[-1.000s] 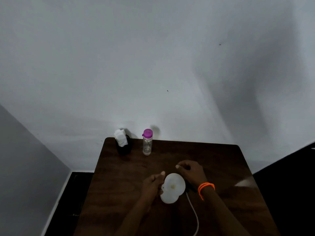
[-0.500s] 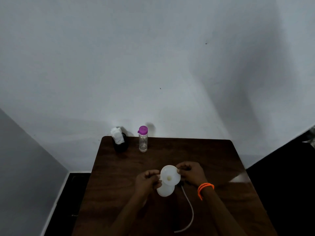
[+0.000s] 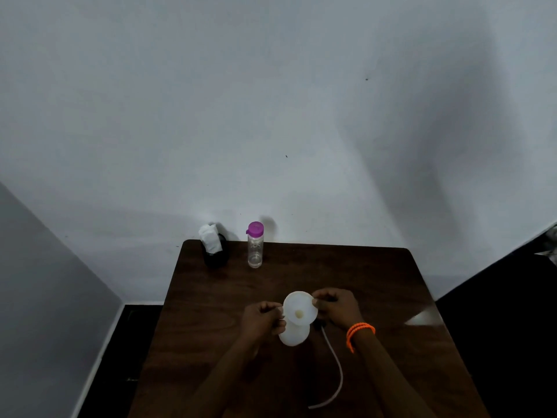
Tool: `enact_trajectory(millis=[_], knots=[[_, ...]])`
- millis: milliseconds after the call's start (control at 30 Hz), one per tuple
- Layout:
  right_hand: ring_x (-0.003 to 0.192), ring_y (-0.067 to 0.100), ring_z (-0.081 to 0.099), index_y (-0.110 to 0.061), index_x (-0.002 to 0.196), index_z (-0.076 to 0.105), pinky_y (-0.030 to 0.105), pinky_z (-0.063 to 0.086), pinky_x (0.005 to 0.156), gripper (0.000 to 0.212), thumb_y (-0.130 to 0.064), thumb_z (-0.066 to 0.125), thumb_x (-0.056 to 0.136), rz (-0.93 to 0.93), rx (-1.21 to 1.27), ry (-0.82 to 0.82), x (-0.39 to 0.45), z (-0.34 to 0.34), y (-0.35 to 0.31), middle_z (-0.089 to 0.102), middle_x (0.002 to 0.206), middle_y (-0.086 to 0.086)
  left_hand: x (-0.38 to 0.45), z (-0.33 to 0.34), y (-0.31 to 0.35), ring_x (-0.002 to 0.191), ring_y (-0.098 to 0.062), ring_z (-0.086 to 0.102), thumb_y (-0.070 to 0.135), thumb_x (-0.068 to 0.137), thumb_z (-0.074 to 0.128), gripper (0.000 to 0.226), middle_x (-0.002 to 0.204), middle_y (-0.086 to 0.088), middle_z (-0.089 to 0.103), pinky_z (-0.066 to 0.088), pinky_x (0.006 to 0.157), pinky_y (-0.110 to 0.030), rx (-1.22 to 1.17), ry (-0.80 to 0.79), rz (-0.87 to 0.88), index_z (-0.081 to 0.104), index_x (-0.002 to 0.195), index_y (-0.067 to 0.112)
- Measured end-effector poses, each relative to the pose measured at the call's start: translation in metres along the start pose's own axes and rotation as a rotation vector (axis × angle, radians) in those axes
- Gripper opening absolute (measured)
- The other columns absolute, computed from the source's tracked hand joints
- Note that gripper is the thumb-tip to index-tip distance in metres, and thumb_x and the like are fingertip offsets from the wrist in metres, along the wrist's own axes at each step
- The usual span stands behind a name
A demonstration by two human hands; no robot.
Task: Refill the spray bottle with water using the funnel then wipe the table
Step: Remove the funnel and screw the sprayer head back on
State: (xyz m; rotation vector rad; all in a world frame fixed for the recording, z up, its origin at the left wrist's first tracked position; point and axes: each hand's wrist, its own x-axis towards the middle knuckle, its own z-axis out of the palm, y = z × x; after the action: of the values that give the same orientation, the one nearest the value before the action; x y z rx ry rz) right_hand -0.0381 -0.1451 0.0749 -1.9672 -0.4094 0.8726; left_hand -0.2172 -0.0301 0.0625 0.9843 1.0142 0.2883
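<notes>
Both hands flank the funnel (image 3: pixel 300 311): left hand (image 3: pixel 261 319) pinches its rim, right hand (image 3: pixel 337 306) likewise. One spray bottle (image 3: pixel 294 334) stands under the funnel; one water bottle (image 3: pixel 255 248) stands beyond.

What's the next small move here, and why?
Probably free the right hand and reach for the purple-capped water bottle. The funnel already sits on the white spray bottle, the left hand grips there, and the water bottle stands capped at the table's far edge.
</notes>
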Motion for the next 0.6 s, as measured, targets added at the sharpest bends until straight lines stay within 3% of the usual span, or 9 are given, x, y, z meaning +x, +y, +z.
enact_trajectory(millis=[133, 233, 367, 533, 600], knots=[[0.083, 0.023, 0.073, -0.01, 0.09, 0.075, 0.024, 0.057, 0.057, 0.012, 0.001, 0.075, 0.085, 0.019, -0.031, -0.009, -0.003, -0.001, -0.002, 0.074, 0.094, 0.015, -0.002, 0.001, 0.003, 0.062, -0.024, 0.065, 0.006, 0.091, 0.068, 0.01, 0.074, -0.018, 0.069, 0.056, 0.057, -0.032, 0.021, -0.015, -0.038, 0.072, 0.093, -0.003], [0.077, 0.021, 0.072, -0.004, 0.096, 0.075, 0.02, 0.055, 0.052, 0.011, 0.001, 0.074, 0.085, 0.027, -0.018, -0.024, -0.006, -0.004, -0.008, 0.074, 0.093, 0.016, -0.003, 0.002, 0.006, 0.056, -0.023, 0.062, 0.007, 0.092, 0.067, 0.013, 0.068, -0.016, 0.065, 0.051, 0.051, -0.03, -0.017, -0.029, -0.077, 0.071, 0.094, -0.004], [0.085, 0.026, 0.072, -0.002, 0.099, 0.073, 0.025, 0.058, 0.057, 0.013, 0.001, 0.073, 0.086, 0.04, 0.053, -0.052, -0.005, -0.011, -0.019, 0.072, 0.102, 0.019, -0.004, 0.003, 0.017, 0.053, -0.021, 0.062, 0.01, 0.092, 0.067, 0.018, 0.066, -0.015, 0.066, 0.051, 0.048, -0.028, -0.031, -0.059, -0.079, 0.069, 0.097, -0.007], [0.05, 0.011, 0.065, -0.005, 0.104, 0.073, 0.02, 0.049, 0.045, 0.013, -0.007, 0.069, 0.092, 0.01, -0.078, -0.109, 0.003, -0.022, -0.036, 0.073, 0.084, 0.013, -0.002, 0.006, 0.04, 0.054, -0.019, 0.063, 0.015, 0.093, 0.066, 0.018, 0.067, -0.013, 0.068, 0.053, 0.049, -0.028, -0.062, -0.1, -0.09, 0.07, 0.099, -0.002], [0.051, 0.014, 0.063, -0.005, 0.105, 0.073, 0.022, 0.049, 0.044, 0.014, -0.007, 0.068, 0.093, -0.007, -0.086, -0.12, 0.009, -0.025, -0.041, 0.073, 0.086, 0.015, 0.0, 0.007, 0.05, 0.055, -0.018, 0.063, 0.014, 0.093, 0.065, 0.019, 0.07, -0.012, 0.069, 0.052, 0.049, -0.027, -0.09, -0.134, -0.102, 0.069, 0.104, -0.001]])
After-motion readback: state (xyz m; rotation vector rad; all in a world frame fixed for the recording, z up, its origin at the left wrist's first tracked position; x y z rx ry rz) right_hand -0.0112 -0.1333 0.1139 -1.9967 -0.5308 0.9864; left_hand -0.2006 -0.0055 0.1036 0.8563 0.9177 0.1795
